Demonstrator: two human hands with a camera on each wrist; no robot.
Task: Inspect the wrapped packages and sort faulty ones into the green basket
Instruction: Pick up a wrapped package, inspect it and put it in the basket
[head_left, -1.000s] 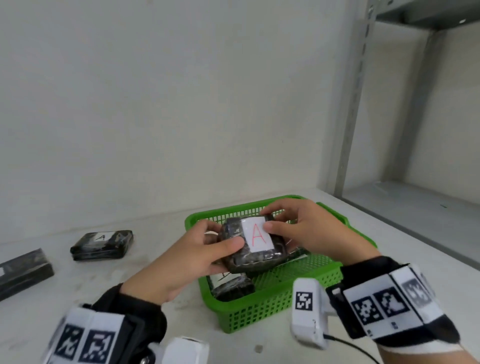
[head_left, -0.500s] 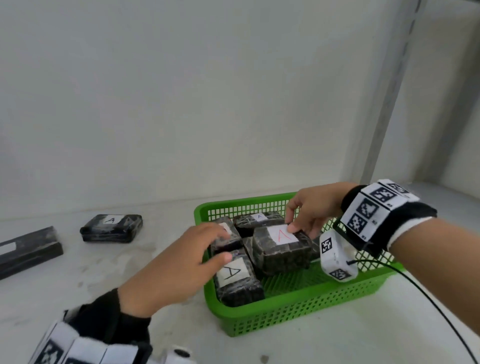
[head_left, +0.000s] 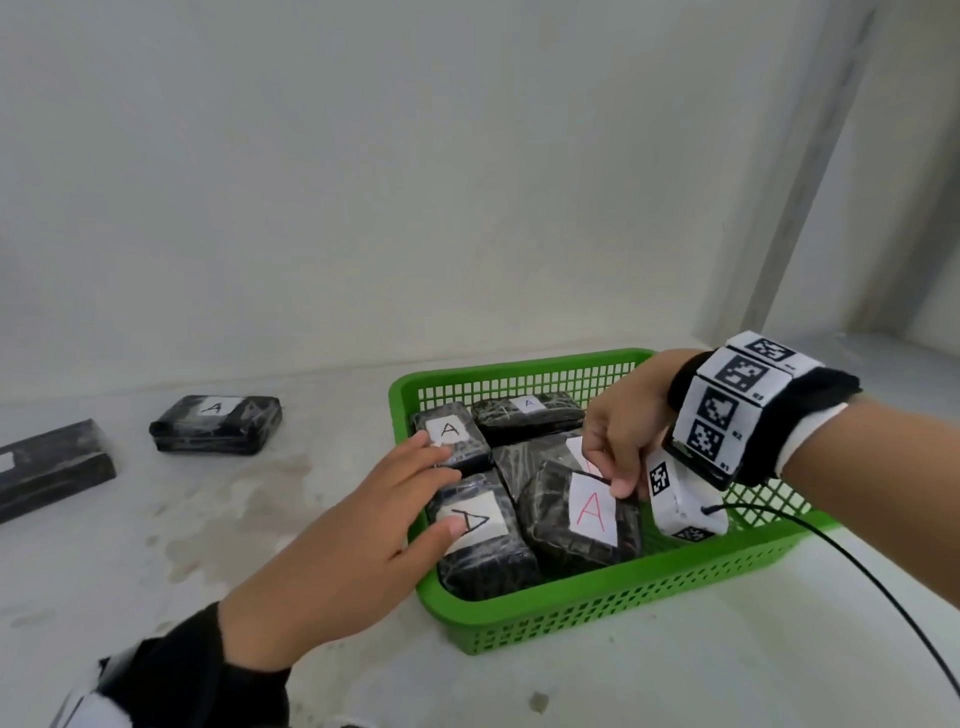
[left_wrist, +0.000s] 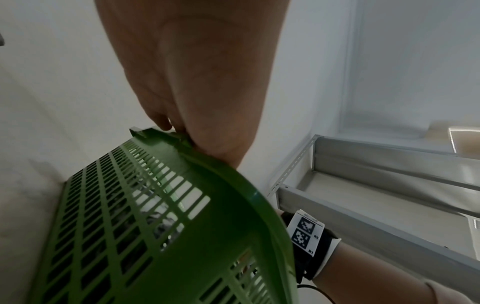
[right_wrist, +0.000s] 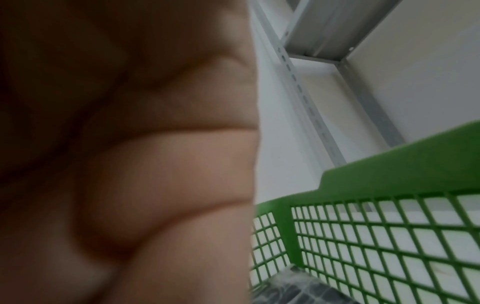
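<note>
A pale work surface (head_left: 260, 519) backed by a plain white wall carries the green basket (head_left: 623, 597), with grey metal shelving to the far right. The red-lettered package (head_left: 576, 512), held above the basket by both hands one second ago, now lies inside the basket at its near centre, label up, leaning on its neighbours. The right hand (head_left: 618, 431) remains over it, fingers curled downward, with the fingertips (head_left: 621, 488) touching the far edge of the white label; whether they still pinch the wrap or only rest on it cannot be told, and the right wrist view shows only blurred palm and basket mesh. The left hand (head_left: 363, 540) has released the package and now hovers over the basket's left rim with fingers extended and relaxed, holding nothing, its thumb over the near-left package (head_left: 480, 540). This indicates that the package has been judged faulty and sorted; the placement step appears complete or nearly so. Further packages occupy the far half of the basket. On the surface to the left, well apart from the basket, lie one labelled package (head_left: 215, 423) and a dark flat box (head_left: 49, 467), apparently awaiting inspection.
</note>
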